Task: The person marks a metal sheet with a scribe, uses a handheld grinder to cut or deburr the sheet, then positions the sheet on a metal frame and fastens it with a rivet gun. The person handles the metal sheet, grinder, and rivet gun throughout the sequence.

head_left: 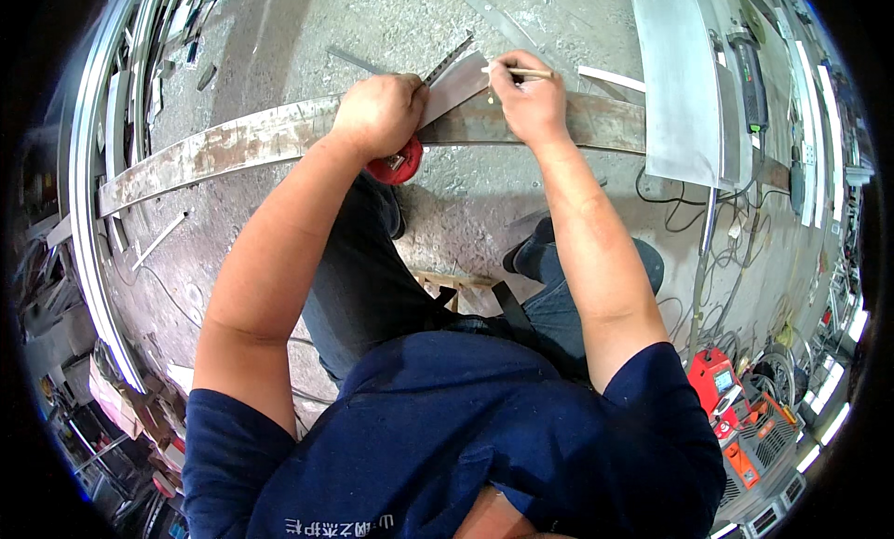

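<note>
- This is a metalworking workshop
- A worn metal bar (233, 144) crosses rough concrete floor (298, 27)
- Long metal rails (82, 204)
- A power tool (749, 78)
- Red machine (711, 381) near cables (736, 260)

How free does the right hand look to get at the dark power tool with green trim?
Probably yes, with a stretch: only flat pieces, like the pale metal sheet, appear to lie between the right hand and the power tool. But the grip holds a slim pencil-like marker.
</note>
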Demonstrator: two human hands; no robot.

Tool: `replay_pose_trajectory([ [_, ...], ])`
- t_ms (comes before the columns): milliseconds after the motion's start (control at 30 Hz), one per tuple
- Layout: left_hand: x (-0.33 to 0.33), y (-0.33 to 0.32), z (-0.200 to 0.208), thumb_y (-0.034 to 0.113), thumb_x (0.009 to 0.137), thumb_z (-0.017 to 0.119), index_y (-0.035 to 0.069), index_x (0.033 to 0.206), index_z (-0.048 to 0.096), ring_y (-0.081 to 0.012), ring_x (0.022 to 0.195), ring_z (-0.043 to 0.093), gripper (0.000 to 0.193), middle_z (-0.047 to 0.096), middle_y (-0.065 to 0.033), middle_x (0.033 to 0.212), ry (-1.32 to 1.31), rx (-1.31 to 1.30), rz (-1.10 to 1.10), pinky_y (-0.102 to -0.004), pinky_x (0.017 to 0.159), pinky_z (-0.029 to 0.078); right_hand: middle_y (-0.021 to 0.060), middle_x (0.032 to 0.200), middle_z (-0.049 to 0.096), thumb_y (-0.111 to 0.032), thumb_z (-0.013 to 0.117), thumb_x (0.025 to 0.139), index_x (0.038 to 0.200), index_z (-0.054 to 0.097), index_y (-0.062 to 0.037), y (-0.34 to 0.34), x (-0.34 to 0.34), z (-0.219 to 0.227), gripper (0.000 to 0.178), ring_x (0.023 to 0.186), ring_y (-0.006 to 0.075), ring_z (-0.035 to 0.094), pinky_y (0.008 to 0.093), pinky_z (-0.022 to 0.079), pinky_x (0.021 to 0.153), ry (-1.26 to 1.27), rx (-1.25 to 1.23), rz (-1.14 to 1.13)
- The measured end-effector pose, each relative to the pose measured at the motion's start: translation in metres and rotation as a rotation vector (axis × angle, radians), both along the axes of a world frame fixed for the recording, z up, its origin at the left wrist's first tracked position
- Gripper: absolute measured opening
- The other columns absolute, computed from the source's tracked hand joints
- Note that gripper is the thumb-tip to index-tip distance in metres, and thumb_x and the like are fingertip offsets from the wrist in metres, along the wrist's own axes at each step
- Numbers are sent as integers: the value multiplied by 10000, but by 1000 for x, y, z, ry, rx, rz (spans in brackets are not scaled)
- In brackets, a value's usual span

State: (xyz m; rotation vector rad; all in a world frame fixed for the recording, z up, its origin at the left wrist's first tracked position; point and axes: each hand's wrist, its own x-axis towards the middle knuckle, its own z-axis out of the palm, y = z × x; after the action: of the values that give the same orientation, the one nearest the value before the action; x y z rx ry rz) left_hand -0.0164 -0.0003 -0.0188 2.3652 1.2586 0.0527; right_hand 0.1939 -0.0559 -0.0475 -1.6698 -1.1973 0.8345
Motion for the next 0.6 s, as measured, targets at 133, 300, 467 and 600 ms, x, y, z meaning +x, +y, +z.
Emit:
replay_pose_trajectory([
  [133,3,0,4,287,936,499,58,904,687,-420,834,652,299,684,-213,868,2,6,-13,-507,775,520,95,1032,716,-169,656,908,1082,665,-109,4,2,-8,184,957,208,676,339,521,839,-14,249,-5],
  [300,-2,2,0,302,935,502,67,913,686,-424,852,651,299,683,-218,881,-10,13,2,-505,779,520,129,1145,675,-170,688,858,1227,599,-83,13,3,14,389,1113,334,618,393,473,986,-380,-16,327],
  [467,1,-7,16,363,974,491,50,909,666,-434,840,644,365,677,-221,871,-32,-6,26,-491,763,516,160,1178,638,-206,744,810,1188,606,-65,-15,30,20,426,1140,339,584,407,470,986,-570,51,418],
  [600,-10,-40,31,291,1004,529,-3,876,642,-251,648,664,340,676,-126,697,-461,-284,224,-360,634,512,157,1107,659,-244,750,801,1147,620,-74,-59,22,9,407,1129,345,580,437,451,1022,-789,206,240],
])
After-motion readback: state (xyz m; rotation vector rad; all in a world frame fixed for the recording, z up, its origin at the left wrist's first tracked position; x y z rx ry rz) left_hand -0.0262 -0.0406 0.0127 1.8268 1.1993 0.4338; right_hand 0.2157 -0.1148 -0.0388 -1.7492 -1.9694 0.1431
